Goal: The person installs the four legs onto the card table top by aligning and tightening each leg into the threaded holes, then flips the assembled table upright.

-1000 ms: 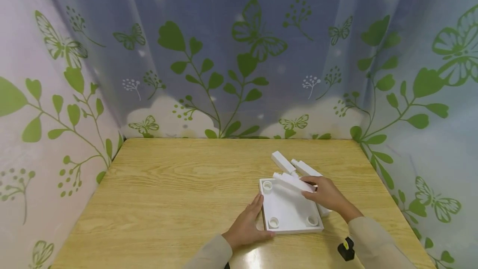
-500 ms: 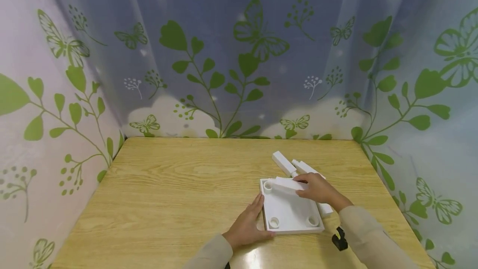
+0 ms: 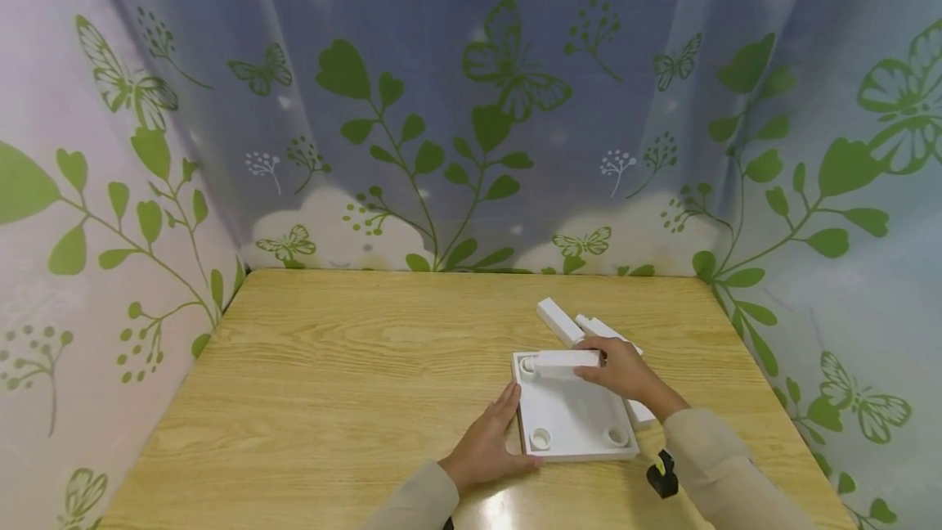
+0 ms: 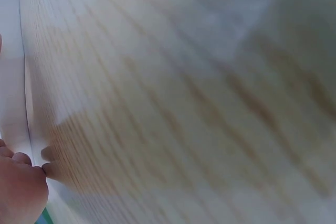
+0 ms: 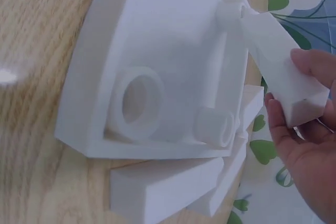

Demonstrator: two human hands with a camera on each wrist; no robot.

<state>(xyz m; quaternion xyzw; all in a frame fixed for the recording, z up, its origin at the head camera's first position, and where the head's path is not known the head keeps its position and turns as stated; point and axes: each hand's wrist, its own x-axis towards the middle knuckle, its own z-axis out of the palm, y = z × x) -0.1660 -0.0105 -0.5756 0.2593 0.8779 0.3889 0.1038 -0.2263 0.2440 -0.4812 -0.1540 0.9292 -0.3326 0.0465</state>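
**Over at the far-left socket: white post pinched in your right hand**

Head view first. You've got the white tray on the right half of the wooden table, hollow side up, with round sockets at its corners. Your right hand is clamped on the post, thumb and fingers round its thick end, and the post lies roughly level above the tray's far edge. Its thin end is right at that far-left socket; can't tell if it's actually in. Your left hand isn't gripping anything: fingers straight along the tray's left side, thumb apart from them, touching near the front corner. Two loose posts lie just beyond the tray, and a third post pokes out by its right side. Leafy butterfly curtain behind it all.

Left wrist view: mostly blurry wood grain for you, plus a bit of your left hand down in the lower left corner. Can't judge the grip from that one.

Right wrist view: much clearer. Your thumb is on one face of the post, fingers on the other, and its far end meets the socket. Loose posts sit close beside the tray, partly overlapping from this angle.
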